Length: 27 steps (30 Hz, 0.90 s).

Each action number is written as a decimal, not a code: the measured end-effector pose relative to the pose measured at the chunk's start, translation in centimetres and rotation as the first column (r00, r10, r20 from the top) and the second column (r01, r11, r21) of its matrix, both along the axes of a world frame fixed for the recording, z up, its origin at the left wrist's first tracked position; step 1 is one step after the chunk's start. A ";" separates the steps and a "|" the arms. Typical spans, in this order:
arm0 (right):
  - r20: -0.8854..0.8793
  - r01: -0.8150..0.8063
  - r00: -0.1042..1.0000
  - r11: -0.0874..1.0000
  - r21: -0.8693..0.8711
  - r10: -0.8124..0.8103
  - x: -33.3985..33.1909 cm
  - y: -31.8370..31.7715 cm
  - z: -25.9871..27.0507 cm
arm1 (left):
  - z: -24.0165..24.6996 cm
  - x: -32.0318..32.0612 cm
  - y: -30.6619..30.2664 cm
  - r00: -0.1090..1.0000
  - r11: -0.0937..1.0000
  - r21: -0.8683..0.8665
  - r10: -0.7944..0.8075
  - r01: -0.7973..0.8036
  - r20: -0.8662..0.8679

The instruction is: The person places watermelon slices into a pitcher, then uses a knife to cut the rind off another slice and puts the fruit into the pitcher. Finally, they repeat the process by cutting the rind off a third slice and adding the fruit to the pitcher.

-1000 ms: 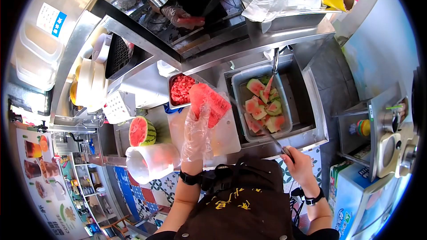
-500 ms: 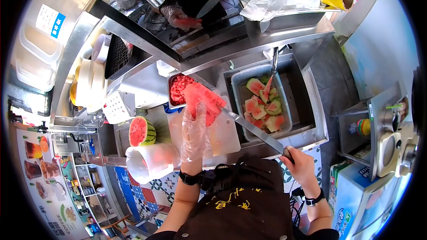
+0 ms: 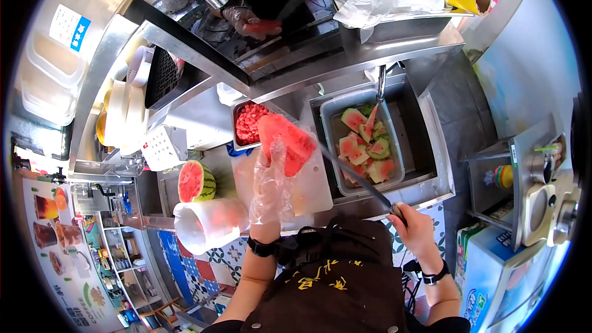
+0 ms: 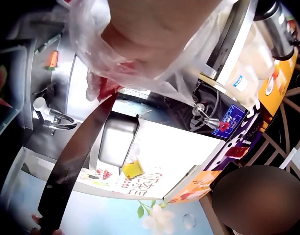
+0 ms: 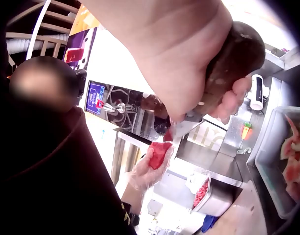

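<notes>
My left hand [image 3: 271, 179], in a clear plastic glove, holds up a rindless chunk of red watermelon [image 3: 288, 142] over the white cutting board [image 3: 316, 194]. Bare, my right hand [image 3: 417, 233] grips a long knife [image 3: 361, 184] by its dark handle [image 5: 238, 58]. Its blade slants up and left across the rind tub, with the tip right at the chunk's right edge. In the left wrist view the broad blade [image 4: 74, 154] reaches up to the red flesh. Beyond the board, a metal pan [image 3: 239, 142] contains diced watermelon [image 3: 251, 122].
A grey tub [image 3: 399, 176] of watermelon rinds [image 3: 359, 153] sits in the sink [image 3: 422, 148] under a faucet [image 3: 382, 83]. On the left are a cut watermelon half [image 3: 196, 182] and a translucent white bucket [image 3: 200, 228] lying on its side. A steel shelf [image 3: 345, 65] runs along the back.
The knife tip has swung up from over the rind tub to the chunk's edge, and the blade has turned from flat to nearly edge-on. The left hand has tilted the chunk slightly.
</notes>
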State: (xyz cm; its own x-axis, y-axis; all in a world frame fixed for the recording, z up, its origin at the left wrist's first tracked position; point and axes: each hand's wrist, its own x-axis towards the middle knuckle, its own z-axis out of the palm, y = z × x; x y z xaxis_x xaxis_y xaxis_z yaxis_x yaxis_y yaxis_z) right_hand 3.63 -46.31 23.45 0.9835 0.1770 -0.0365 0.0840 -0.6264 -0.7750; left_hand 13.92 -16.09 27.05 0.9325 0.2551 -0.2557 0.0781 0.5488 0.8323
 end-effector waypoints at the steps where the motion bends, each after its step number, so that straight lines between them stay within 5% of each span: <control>1: -0.044 0.050 0.998 0.999 0.015 -0.049 -0.1 0.1 -0.3 | 0.2 0.0 -0.1 1.000 1.000 -0.012 -0.010 0.010 0.010; 3: -0.135 0.152 0.980 0.988 0.037 -0.146 -0.4 0.0 -1.1 | 0.6 0.0 -0.4 0.999 0.999 -0.046 -0.019 0.021 0.044; 10: -0.003 -0.073 0.997 0.995 -0.066 0.073 -0.2 -0.2 0.4 | 1.4 0.3 -0.8 0.994 0.972 -0.216 -0.084 0.097 0.069; 13: -0.002 -0.028 1.000 1.000 -0.012 0.028 -0.3 0.3 -0.3 | 1.3 -0.3 -0.4 0.995 0.972 -0.219 -0.078 0.088 0.055; 16: -0.179 0.140 0.976 0.988 0.070 -0.126 -0.4 0.3 -1.4 | 0.7 -1.1 -0.1 0.997 0.975 -0.209 -0.071 0.078 0.040; 19: -0.155 0.108 0.982 0.994 0.005 -0.106 -0.1 -0.5 -0.5 | 0.3 -1.6 0.1 0.997 0.977 -0.201 -0.061 0.067 0.037; 27: 0.184 -0.047 0.979 0.980 -0.194 0.083 -0.5 -0.2 -0.7 | 0.0 -1.7 0.4 0.999 0.985 -0.168 -0.033 0.038 0.033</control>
State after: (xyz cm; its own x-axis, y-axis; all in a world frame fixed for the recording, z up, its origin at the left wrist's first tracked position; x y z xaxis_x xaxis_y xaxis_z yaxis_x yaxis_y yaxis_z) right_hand 3.15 -46.53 22.71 0.9621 0.2487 0.1115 0.2639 -0.7476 -0.6094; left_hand 12.20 -15.66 27.04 0.9480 0.1777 -0.2641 0.0762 0.6788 0.7304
